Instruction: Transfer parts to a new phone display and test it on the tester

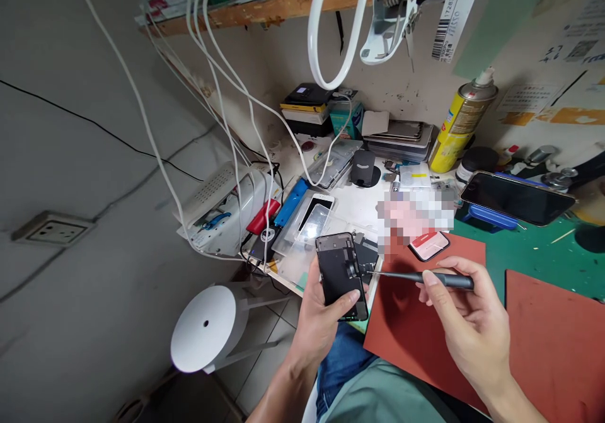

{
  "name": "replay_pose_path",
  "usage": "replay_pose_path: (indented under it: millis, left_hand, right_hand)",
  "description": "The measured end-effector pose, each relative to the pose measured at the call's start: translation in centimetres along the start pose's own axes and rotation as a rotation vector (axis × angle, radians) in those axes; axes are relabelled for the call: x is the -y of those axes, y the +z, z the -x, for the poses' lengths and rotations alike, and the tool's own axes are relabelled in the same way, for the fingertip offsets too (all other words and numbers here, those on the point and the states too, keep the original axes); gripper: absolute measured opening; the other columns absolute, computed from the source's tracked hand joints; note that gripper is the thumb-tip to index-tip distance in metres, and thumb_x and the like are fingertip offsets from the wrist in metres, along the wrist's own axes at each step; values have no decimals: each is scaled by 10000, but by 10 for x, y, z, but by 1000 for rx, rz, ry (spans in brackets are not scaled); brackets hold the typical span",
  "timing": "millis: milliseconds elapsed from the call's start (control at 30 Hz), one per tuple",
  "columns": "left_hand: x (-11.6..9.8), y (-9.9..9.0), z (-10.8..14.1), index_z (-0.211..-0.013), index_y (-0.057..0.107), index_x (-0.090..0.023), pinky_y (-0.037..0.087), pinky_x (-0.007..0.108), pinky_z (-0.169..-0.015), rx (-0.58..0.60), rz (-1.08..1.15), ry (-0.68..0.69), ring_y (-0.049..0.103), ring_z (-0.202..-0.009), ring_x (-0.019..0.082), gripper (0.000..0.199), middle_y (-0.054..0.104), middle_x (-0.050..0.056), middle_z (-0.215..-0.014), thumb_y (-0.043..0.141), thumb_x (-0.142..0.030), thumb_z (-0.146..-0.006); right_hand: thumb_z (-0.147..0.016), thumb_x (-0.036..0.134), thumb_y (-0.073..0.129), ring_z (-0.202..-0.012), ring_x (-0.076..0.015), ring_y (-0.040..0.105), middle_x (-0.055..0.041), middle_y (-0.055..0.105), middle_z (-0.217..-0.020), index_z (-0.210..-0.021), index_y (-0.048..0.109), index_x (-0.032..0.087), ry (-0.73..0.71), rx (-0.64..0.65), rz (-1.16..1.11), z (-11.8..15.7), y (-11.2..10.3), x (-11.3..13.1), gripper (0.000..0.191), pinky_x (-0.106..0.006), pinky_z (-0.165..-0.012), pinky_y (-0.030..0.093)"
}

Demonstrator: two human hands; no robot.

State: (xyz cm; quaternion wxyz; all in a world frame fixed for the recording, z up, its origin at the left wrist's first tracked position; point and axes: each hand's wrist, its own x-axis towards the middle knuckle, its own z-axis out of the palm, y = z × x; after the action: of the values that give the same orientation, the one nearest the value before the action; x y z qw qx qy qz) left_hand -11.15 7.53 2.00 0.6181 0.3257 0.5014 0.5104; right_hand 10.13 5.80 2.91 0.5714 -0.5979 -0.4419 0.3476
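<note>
My left hand (322, 312) grips a dark phone screen assembly (338, 275), thumb across its lower right edge and fingers behind it. Its inner side faces me, with a loose ribbon part along the right edge. Between the fingertips of my right hand (466, 312) is a thin screwdriver (439, 278), held level with its tip pointing left, close to that edge. I cannot tell whether the tip touches it. Behind the assembly, partly hidden by it, lies a dark phone part (367, 256). A phone with a lit screen (429, 244) rests at the far edge of the red mat (406, 322).
A yellow spray can (458, 123) stands by the wall. In front of it a black-screened phone (517, 196) leans on a blue holder. A white phone (317, 207) lies on plastic trays at left. White cables (227, 120) hang down above a white round stool (203, 330).
</note>
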Motion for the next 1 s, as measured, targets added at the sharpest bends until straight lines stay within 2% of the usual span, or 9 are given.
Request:
replay_pose_path:
  millis: [133, 233, 367, 467, 567, 667, 767, 900, 1000]
  left_hand:
    - [-1, 1, 1, -1491, 420, -324, 682, 419, -783, -33, 0, -10, 828, -942, 299, 797, 796, 82, -1177, 899, -321, -854]
    - [1, 0, 0, -1530, 382, -354, 679, 478, -889, 8, -18, -16, 816, -1079, 333, 796, 759, 108, -1323, 866, -334, -899]
    - [6, -3, -2, -1592, 373, -355, 635, 500, -1026, 35, -86, 9, 761, -1228, 334, 849, 728, 115, -1402, 865, -337, -900]
    - [7, -4, -4, -1610, 397, -325, 617, 492, -1059, 24, -155, 34, 710, -1312, 342, 880, 727, 124, -1402, 884, -330, -877]
    - [7, -4, -6, -1611, 389, -313, 620, 500, -1049, 18, -127, 17, 730, -1276, 343, 895, 747, 125, -1360, 890, -331, -869]
    - [6, -4, -7, -1592, 374, -323, 647, 492, -977, 34, -66, -40, 792, -1144, 334, 886, 775, 116, -1296, 889, -344, -871]
    - [1, -2, -7, -1555, 391, -326, 667, 453, -904, 36, -15, -88, 812, -1088, 334, 876, 781, 114, -1275, 908, -337, -848]
    - [-6, 1, -4, -1533, 408, -338, 676, 406, -845, 21, 36, -152, 798, -1138, 349, 875, 778, 108, -1272, 923, -275, -828]
    - [-10, -2, -2, -1495, 469, -318, 680, 376, -767, 18, 91, -210, 818, -1053, 342, 838, 808, 96, -1164, 942, -283, -805]
  right_hand:
    - [-1002, 426, 735, -752, -202, 807, -59, 802, -967, -1182, 658, 240, -103, 68, 235, 3, 5, -1, 270, -222, -535, 626]
    - [-1036, 413, 682, -789, -207, 821, -67, 815, -996, -1182, 649, 234, -199, 87, 338, 6, 8, 1, 234, -210, -477, 588]
    - [-1058, 365, 654, -802, -203, 828, -51, 816, -985, -1194, 630, 233, -302, 104, 393, 8, 11, 2, 191, -225, -559, 624]
    - [-1063, 339, 644, -816, -197, 828, -47, 806, -996, -1213, 617, 234, -319, 131, 394, 8, 10, 4, 185, -226, -579, 623]
    - [-1058, 331, 654, -768, -183, 811, -44, 798, -974, -1217, 619, 230, -317, 121, 391, 6, 6, 5, 192, -222, -572, 613]
    - [-1038, 315, 686, -697, -161, 783, -37, 791, -934, -1178, 636, 229, -345, 79, 385, 3, 1, 5, 172, -205, -562, 605]
    - [-1029, 310, 698, -715, -158, 786, -35, 785, -930, -1163, 647, 230, -337, 47, 369, 1, -1, 4, 164, -193, -587, 615]
    - [-1005, 334, 734, -625, -128, 741, -27, 772, -914, -1157, 671, 229, -269, 2, 337, 2, -3, 3, 195, -159, -454, 539]
    - [-971, 346, 781, -663, -131, 766, -24, 773, -934, -1145, 692, 235, -184, -76, 234, 3, -2, 5, 224, -148, -555, 609]
